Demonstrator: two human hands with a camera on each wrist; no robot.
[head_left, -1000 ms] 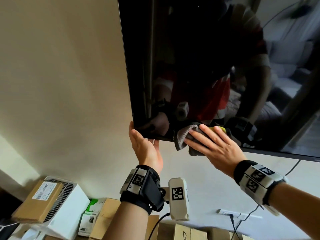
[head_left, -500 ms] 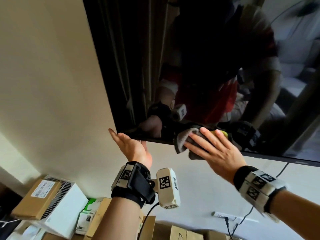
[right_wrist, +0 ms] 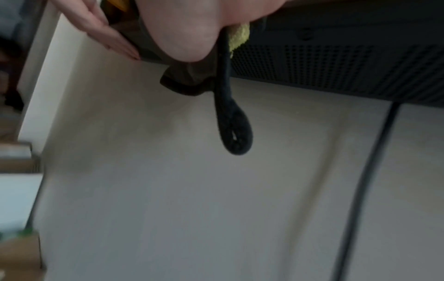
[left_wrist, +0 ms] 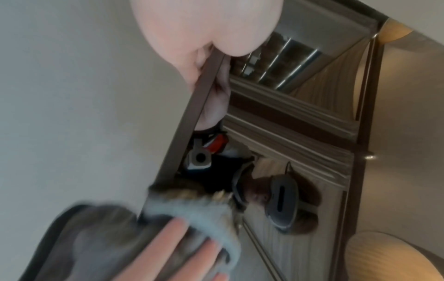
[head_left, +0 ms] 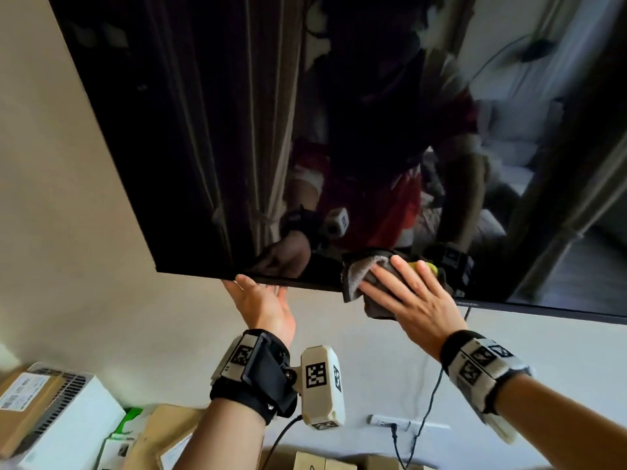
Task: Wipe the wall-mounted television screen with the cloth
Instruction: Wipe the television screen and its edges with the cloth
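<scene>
The wall-mounted television (head_left: 210, 137) fills the upper head view, its dark screen mirroring the room. My right hand (head_left: 407, 293) lies flat with straight fingers on a grey cloth (head_left: 358, 278) with a yellow patch, pressing it on the screen's lower edge. In the left wrist view the cloth (left_wrist: 192, 214) bunches over the bezel (left_wrist: 192, 106) under those fingers (left_wrist: 168, 247). My left hand (head_left: 261, 296) is palm up under the bottom edge, left of the cloth, with straight fingertips touching the frame. The right wrist view shows the cloth (right_wrist: 190, 83) and its black loop (right_wrist: 234, 133) hanging down.
A black cable (head_left: 431, 401) drops from the television to a wall socket strip (head_left: 407, 424). Cardboard boxes and a white vented box (head_left: 61, 418) are stacked below at the left. Bare wall (head_left: 68, 198) lies left of and beneath the screen.
Both hands have slid right along the television's bottom edge, away from its lower left corner. The left hand's fingers went from cupping the corner to lying straight under the edge.
</scene>
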